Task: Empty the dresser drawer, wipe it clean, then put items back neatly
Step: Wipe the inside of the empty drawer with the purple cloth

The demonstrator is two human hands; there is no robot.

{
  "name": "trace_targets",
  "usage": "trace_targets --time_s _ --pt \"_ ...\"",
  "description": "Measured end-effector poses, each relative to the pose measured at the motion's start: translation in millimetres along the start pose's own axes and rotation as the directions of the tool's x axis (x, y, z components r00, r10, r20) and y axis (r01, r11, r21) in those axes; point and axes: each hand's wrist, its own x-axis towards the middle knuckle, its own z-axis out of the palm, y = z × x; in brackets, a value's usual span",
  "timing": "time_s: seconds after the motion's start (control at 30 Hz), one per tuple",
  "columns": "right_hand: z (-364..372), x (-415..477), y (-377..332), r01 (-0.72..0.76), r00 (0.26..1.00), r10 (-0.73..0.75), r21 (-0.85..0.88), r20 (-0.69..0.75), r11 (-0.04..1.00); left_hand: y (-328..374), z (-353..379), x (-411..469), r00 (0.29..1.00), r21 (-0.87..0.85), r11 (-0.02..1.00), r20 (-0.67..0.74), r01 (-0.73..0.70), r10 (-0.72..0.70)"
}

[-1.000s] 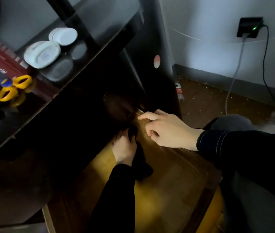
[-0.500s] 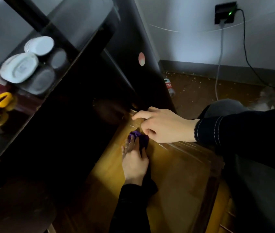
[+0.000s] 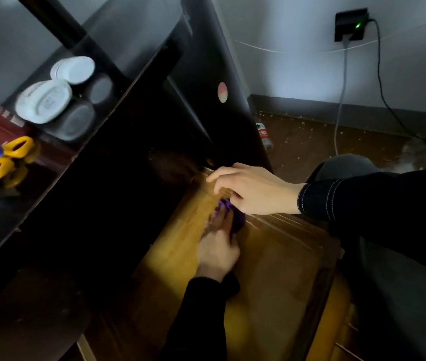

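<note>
The drawer [image 3: 284, 269] stands pulled out from the dark dresser. The left hand [image 3: 218, 252] lies inside it, fingers stretched flat over a purple cloth [image 3: 236, 218], pressing it to the wooden floor near the far right corner. The right hand [image 3: 253, 190] sits on the drawer's right wall just above the cloth, fingers bent; whether it grips the rim I can't tell
</note>
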Motion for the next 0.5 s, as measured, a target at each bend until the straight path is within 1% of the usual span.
trace_targets --time_s 0.07,0.1,0.17,0.23,0.33,0.43,0.5 --pt "-2 0 -2 -0.005 1.0 0.005 0.014 0.009 1.0 1 4 -17 0.995 0.036 0.995 0.027 -0.098 0.097" --pt "-4 0 -3 -0.016 1.0 0.016 0.023 0.007 1.0 -1 3 -20 0.993 0.037 0.993 0.036 -0.116 0.114" --pt "-6 -1 -3 -0.077 0.997 0.078 0.074 -0.008 0.994 -7 -4 -13 0.997 0.007 0.997 0.035 -0.071 0.071" --pt "-9 -3 -2 -0.162 0.986 0.165 0.148 -0.014 0.976 -11 -10 6 0.999 -0.025 0.999 0.023 0.028 -0.027" --pt "-10 -4 -4 -0.207 0.978 0.21 0.187 0.001 0.96 -6 -13 31 0.991 -0.049 0.989 0.014 0.137 -0.136" --pt "-11 -4 -5 -0.218 0.976 0.219 0.179 0.015 0.959 5 -8 31 0.989 -0.058 0.987 0.007 0.15 -0.15" --pt "-11 -4 -4 -0.231 0.973 0.23 0.18 0.022 0.956 10 -3 18 0.996 -0.064 0.994 0.025 0.09 -0.089"
